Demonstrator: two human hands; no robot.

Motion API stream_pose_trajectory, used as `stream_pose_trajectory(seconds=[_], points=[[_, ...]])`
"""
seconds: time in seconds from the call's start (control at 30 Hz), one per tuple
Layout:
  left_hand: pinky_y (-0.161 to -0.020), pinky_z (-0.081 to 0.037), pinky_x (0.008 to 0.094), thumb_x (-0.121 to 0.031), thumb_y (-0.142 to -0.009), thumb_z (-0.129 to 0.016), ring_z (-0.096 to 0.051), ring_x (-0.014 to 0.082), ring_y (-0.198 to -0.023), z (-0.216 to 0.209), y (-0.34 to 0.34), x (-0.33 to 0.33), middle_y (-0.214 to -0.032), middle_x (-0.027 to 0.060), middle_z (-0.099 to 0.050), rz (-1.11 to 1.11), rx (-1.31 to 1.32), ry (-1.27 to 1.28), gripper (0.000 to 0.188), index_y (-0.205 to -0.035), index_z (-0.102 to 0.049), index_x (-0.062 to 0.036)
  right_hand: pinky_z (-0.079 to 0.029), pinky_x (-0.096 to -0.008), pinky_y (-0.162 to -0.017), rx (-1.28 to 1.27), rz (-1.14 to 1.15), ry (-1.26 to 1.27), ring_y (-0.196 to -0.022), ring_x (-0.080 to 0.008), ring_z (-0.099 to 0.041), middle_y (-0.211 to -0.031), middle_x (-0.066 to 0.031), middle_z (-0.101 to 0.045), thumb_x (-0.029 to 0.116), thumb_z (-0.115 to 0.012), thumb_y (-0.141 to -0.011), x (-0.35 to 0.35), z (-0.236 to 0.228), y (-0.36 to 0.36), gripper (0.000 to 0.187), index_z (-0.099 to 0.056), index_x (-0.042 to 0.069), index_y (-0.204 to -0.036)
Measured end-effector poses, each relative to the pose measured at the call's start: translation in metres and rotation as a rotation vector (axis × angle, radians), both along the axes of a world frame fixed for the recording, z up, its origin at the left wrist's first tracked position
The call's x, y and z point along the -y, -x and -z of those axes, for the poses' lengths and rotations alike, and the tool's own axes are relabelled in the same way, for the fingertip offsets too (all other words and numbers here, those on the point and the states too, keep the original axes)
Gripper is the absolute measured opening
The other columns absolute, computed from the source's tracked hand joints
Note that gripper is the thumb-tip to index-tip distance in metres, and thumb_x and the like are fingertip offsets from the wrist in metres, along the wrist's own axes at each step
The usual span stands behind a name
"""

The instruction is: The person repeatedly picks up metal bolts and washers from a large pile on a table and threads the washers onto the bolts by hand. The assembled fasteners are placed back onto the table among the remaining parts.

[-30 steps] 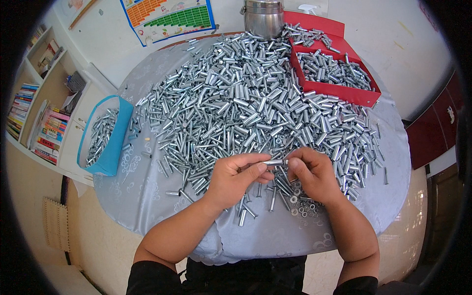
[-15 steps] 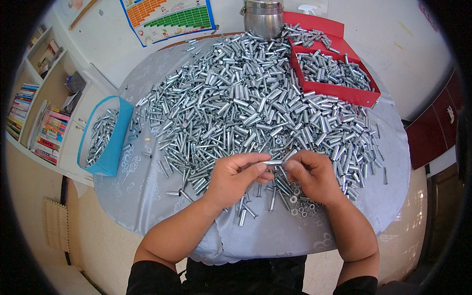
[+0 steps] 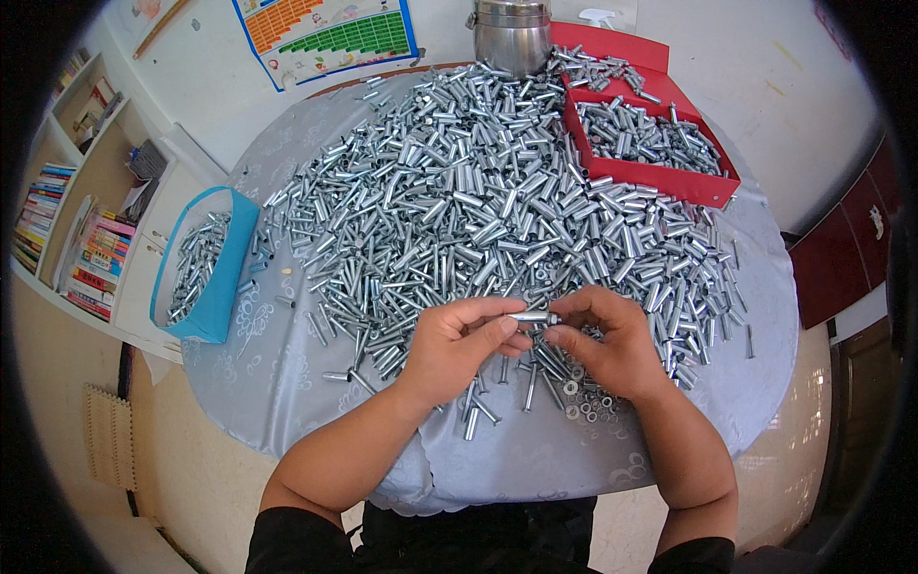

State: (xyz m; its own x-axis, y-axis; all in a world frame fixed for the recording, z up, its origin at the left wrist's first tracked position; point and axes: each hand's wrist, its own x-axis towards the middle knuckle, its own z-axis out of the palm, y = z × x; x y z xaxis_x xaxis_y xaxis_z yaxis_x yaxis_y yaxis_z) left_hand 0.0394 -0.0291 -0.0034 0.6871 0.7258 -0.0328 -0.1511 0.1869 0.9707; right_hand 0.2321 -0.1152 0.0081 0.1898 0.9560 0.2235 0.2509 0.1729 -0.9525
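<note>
Between thumb and fingers, my left hand [image 3: 449, 349] pinches a shiny metal expansion bolt [image 3: 530, 317], held level above the near edge of the pile. My right hand [image 3: 614, 346] has its thumb and forefinger closed around the bolt's right end, where a nut or washer seems to sit; the fingertips partly hide it. A big heap of loose metal sleeves and bolts [image 3: 449, 210] spreads beyond both hands. Just below my right hand lie several small washers and nuts [image 3: 588, 407]. A few long bolts [image 3: 480, 407] rest on the cloth between my forearms.
A grey-clothed round table [image 3: 287, 402] carries everything. At the left edge stands a blue fabric bin [image 3: 229, 287] holding metal pieces. Far right, a red box [image 3: 660, 182] is full of bolts. A steel pot [image 3: 513, 38] is at the back; a bookshelf [image 3: 115, 206] stands left.
My right hand has turned and its fingers have moved onto the bolt's end. A separate metal piece it held at a slant now no longer shows apart. My left hand has stayed put.
</note>
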Motion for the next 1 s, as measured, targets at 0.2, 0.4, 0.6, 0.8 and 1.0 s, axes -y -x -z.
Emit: stream_pose_trajectory(seconds=[0.2, 0.4, 0.6, 0.8, 1.0], points=[[-0.079, -0.060, 0.0288, -0.002, -0.095, -0.058, -0.071, 0.0212, -0.090, 0.000, 0.000, 0.001, -0.102, 0.0170, -0.069, 0.011, 0.001, -0.004, 0.025, -0.118, -0.061, 0.0078, -0.052, -0.0250, -0.067, -0.038, -0.043, 0.114, -0.074, -0.0110, -0.065, -0.082, -0.0073, -0.069, 0.004, -0.076, -0.081, 0.003, -0.003, -0.010, 0.018, -0.067, -0.003, -0.096], [-0.079, -0.060, 0.0314, 0.000, -0.094, -0.058, -0.071, 0.0230, -0.089, -0.001, 0.000, 0.002, -0.101, 0.0181, -0.069, -0.015, -0.003, -0.017, 0.024, -0.117, -0.063, 0.0074, -0.052, -0.0241, -0.065, -0.019, -0.073, 0.079, -0.072, -0.0105, -0.065, -0.081, -0.0066, -0.068, 0.003, -0.073, -0.084, 0.004, -0.002, -0.008, 0.017, -0.067, -0.004, -0.098], [-0.079, -0.060, 0.0308, 0.003, -0.092, -0.059, -0.071, 0.0226, -0.090, -0.001, -0.001, 0.003, -0.102, 0.0177, -0.069, -0.002, -0.007, -0.052, 0.025, -0.116, -0.063, 0.0076, -0.054, -0.0252, -0.067, -0.163, -0.125, 0.150, -0.073, -0.0124, -0.066, -0.082, -0.0072, -0.068, 0.003, -0.069, -0.088, 0.004, -0.002, -0.011, 0.013, -0.067, -0.004, -0.099], [-0.082, -0.058, 0.0283, 0.005, -0.090, -0.061, -0.070, 0.0213, -0.092, -0.003, 0.000, 0.008, -0.102, 0.0163, -0.070, 0.034, -0.047, -0.107, 0.023, -0.112, -0.066, 0.0052, -0.053, -0.0245, -0.064, -0.356, -0.127, 0.156, -0.069, -0.0112, -0.065, -0.077, -0.0062, -0.067, 0.006, -0.068, -0.090, 0.004, -0.004, -0.011, 0.012, -0.065, -0.004, -0.096], [-0.078, -0.057, 0.0283, 0.004, -0.088, -0.065, -0.070, 0.0210, -0.092, 0.002, 0.001, 0.006, -0.102, 0.0147, -0.070, -0.029, -0.053, -0.533, 0.024, -0.112, -0.066, 0.0043, -0.052, -0.0245, -0.060, -0.255, -0.134, 0.224, -0.066, -0.0106, -0.063, -0.073, -0.0061, -0.065, 0.009, -0.067, -0.092, 0.005, -0.006, -0.013, 0.013, -0.064, -0.003, -0.090]])
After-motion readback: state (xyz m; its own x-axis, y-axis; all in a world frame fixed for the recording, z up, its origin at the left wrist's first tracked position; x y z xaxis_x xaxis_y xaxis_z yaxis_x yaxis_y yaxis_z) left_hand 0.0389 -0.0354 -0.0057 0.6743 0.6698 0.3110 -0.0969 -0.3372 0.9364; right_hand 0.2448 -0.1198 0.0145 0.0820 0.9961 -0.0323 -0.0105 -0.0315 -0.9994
